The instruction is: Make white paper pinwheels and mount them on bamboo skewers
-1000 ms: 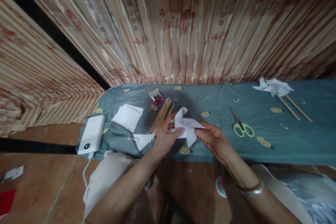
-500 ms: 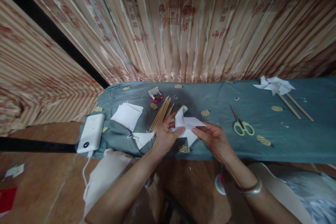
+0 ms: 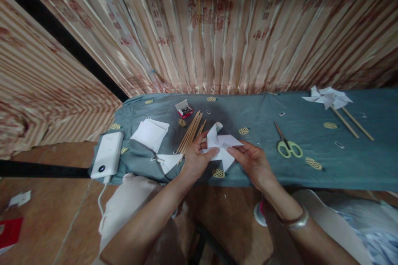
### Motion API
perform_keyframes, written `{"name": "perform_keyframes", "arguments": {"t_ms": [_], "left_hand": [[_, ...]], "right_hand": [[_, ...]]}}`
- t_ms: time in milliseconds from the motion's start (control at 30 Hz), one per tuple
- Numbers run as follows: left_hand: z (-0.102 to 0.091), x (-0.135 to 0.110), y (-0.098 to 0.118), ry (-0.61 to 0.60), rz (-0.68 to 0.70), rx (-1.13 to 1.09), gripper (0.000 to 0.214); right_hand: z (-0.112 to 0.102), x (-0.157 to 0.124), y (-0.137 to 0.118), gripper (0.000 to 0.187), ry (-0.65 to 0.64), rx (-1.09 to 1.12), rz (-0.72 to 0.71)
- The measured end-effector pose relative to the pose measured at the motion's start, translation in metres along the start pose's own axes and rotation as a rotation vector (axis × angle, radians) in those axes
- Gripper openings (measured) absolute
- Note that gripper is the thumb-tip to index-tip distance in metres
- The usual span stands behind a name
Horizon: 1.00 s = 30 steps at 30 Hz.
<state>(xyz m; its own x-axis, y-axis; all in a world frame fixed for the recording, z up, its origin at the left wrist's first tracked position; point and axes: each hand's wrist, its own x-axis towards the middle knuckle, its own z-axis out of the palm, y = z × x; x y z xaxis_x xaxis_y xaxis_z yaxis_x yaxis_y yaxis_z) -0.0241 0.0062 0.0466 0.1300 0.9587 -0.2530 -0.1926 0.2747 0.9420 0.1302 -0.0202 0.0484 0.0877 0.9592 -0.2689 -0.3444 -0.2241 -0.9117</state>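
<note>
Between my two hands is a white paper pinwheel (image 3: 223,144), its folded blades spread out, held just above the cloth near the front edge. My left hand (image 3: 199,155) grips its left side, thumb on top near the centre and fingers behind. On the right side, my right hand (image 3: 250,159) pinches a blade between thumb and fingers. A bundle of thin wooden sticks (image 3: 190,132) lies just beyond my left hand. Green-handled scissors (image 3: 287,145) rest to the right of my right hand.
A stack of white paper squares (image 3: 149,134) and a cut paper piece (image 3: 168,162) lie at left, beside a white power bank (image 3: 107,153) with a cable. Behind the sticks stands a small open red box (image 3: 184,110) of metal bits. Finished pinwheels on sticks (image 3: 331,98) lie far right.
Both hands keep their hold on the pinwheel, which has turned very slightly. The whole view has shifted a little.
</note>
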Motion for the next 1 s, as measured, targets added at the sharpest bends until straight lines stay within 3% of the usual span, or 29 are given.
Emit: {"name": "perform_keyframes", "arguments": {"t_ms": [400, 533, 633, 767, 867, 1000], "left_hand": [[0.0, -0.001, 0.0, -0.017, 0.003, -0.007, 0.062], [-0.003, 0.001, 0.003, -0.022, 0.044, 0.019, 0.056], [-0.006, 0.003, 0.004, -0.011, 0.032, 0.032, 0.056], [-0.008, 0.004, 0.0, -0.069, -0.018, 0.043, 0.057], [-0.008, 0.002, -0.003, -0.143, -0.069, 0.045, 0.06], [-0.007, 0.001, -0.003, -0.203, -0.09, 0.085, 0.063]], "right_hand": [[0.0, 0.001, 0.004, 0.04, 0.017, -0.038, -0.013], [-0.01, -0.001, -0.003, 0.035, 0.044, -0.171, -0.129], [-0.021, -0.006, -0.01, 0.032, 0.083, -0.33, -0.298], [-0.035, -0.015, -0.018, 0.026, -0.057, -0.646, -0.476], [-0.041, -0.019, -0.023, 0.023, -0.205, -0.778, -0.472], [-0.044, -0.019, -0.024, 0.017, -0.271, -0.826, -0.466]]}}
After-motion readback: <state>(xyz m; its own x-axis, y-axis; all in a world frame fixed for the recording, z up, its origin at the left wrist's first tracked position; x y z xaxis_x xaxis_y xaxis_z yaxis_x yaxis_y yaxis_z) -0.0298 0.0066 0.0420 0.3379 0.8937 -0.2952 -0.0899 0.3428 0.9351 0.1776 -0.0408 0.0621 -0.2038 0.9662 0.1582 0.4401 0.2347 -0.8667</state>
